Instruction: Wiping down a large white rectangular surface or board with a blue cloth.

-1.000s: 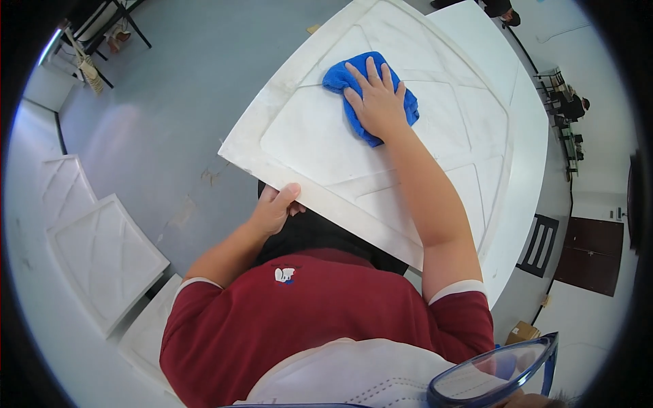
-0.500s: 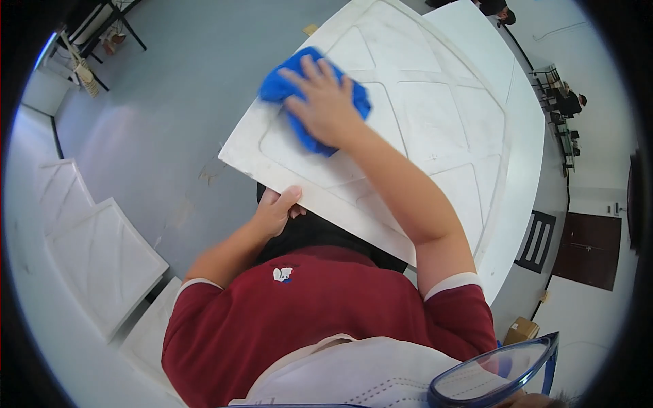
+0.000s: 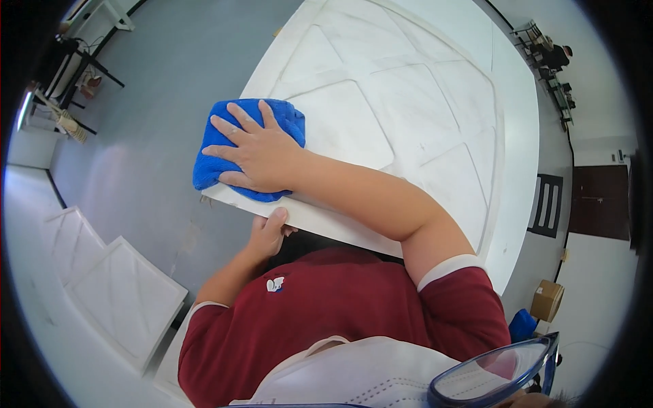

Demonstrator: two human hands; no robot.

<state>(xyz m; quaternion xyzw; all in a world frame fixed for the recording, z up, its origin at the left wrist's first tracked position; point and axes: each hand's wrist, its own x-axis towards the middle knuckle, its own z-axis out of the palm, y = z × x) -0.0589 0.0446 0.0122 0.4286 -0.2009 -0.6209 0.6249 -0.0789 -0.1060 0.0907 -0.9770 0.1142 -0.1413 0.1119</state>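
A large white panel (image 3: pixel 340 119) with shallow grooves and raised lines on its face lies in front of me, with grey smudges in places. My right hand (image 3: pixel 264 155) rests flat on a folded blue cloth (image 3: pixel 208 168), fingers spread, at the panel's near left corner. The cloth covers that corner and reaches past its left edge. Below it, my left hand (image 3: pixel 267 234) grips the panel's near edge, thumb on the upper side. The other fingers are partly hidden under the edge.
Beneath and beyond the panel is a white table (image 3: pixel 520 136). More white panels (image 3: pixel 126 299) stand at the lower left. A dark-framed piece of furniture (image 3: pixel 75 75) is at the far left. A cardboard box (image 3: pixel 547 300) and a blue object (image 3: pixel 522 325) sit at right.
My right hand has drawn the cloth left and nearer, to the panel's near corner, and the cloth lies flatter. My left hand still grips the near edge. The whole view has shifted.
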